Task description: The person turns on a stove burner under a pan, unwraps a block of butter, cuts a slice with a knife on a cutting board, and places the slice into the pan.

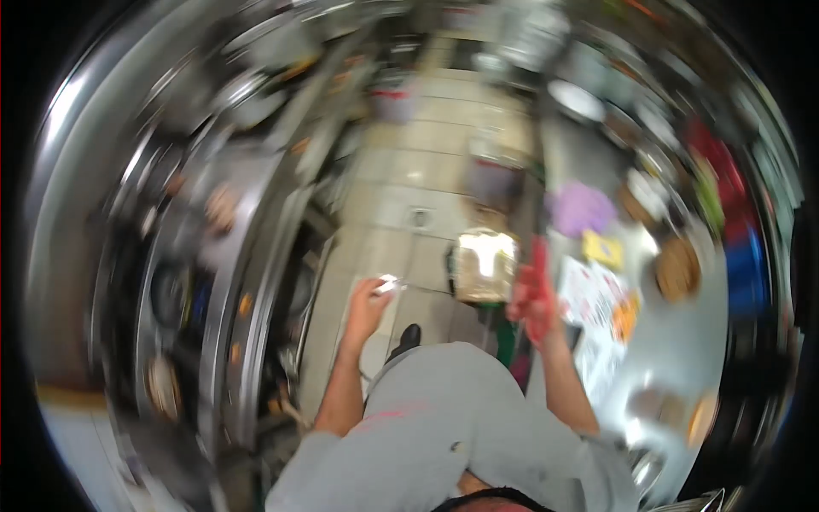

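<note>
My left hand (365, 305) is over the tiled floor, its fingers closed on a small shiny white thing (389, 284) that is blurred. Red smears cover my right hand (535, 305), which is beside the edge of the steel counter on the right. Motion smears its fingers, and I cannot tell whether they grip anything. Close to its left is a boxy container (485, 277) with a bright, reflecting top. A white printed plastic bag (589, 294) lies on the counter just right of that hand.
The steel counter (678, 341) carries a purple bundle (582, 210), a yellow packet (603, 249) and a brown round container (678, 269). Along the left runs a steel cooking line (247, 222) with pans. Between them is a tiled aisle (384, 213) with a bucket (394, 102) farther off.
</note>
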The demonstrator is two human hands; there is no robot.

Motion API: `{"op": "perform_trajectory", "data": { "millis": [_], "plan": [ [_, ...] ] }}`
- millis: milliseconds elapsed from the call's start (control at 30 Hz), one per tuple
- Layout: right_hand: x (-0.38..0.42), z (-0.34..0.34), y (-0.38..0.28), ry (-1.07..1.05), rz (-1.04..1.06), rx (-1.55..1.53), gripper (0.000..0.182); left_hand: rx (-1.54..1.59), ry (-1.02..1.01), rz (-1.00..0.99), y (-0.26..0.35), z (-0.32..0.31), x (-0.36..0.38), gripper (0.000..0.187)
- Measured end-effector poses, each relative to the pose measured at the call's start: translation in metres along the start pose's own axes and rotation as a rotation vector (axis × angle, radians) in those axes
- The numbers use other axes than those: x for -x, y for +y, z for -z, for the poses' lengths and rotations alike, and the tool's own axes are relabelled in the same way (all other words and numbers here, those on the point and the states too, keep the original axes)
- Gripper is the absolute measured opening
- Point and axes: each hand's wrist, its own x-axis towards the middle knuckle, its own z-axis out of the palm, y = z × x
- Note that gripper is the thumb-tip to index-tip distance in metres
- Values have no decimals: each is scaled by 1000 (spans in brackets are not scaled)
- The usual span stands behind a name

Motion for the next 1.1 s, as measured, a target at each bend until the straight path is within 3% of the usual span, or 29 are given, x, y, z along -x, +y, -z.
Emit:
{"op": "perform_trajectory", "data": {
  "millis": [67,133,200,233,400,500,567,600,633,667,800,833,900,1033,1100],
  "plan": [
    [1,6,13,-106,175,107,39,-76,-73,-49,-1,-4,-16,29],
    [18,2,6,24,250,338,49,-56,-202,-78,-13,-12,-38,28],
    [27,10,19,141,197,314,62,-60,-298,-146,-15,-22,-64,28],
    [43,3,19,316,233,410,60,-75,-358,-169,-6,-27,-72,28],
    [104,6,34,742,204,566,53,-88,-629,-359,16,-76,-119,28],
    [138,12,55,1071,245,670,59,-19,-743,-459,44,-119,-121,26],
    [162,13,50,1303,106,645,59,-31,-853,-630,68,-146,-113,26],
    [171,32,66,1429,238,634,56,-31,-892,-678,82,-160,-107,26],
    [185,37,63,1537,180,667,54,-33,-928,-725,98,-175,-102,25],
    [201,58,74,1590,151,660,52,-25,-920,-779,117,-189,-97,26],
    [247,90,70,1771,-133,1125,41,-11,-847,-877,168,-262,-105,28],
    [253,99,69,1755,-121,1135,41,-45,-793,-923,182,-277,-107,28],
    [260,114,67,1790,-287,1129,38,-22,-669,-1036,190,-319,-120,32],
    [270,130,71,1774,-162,1204,38,-222,-632,-1016,211,-374,-136,43],
    [273,132,75,1747,11,1276,42,-418,-635,-997,216,-392,-141,57]
  ]
}}
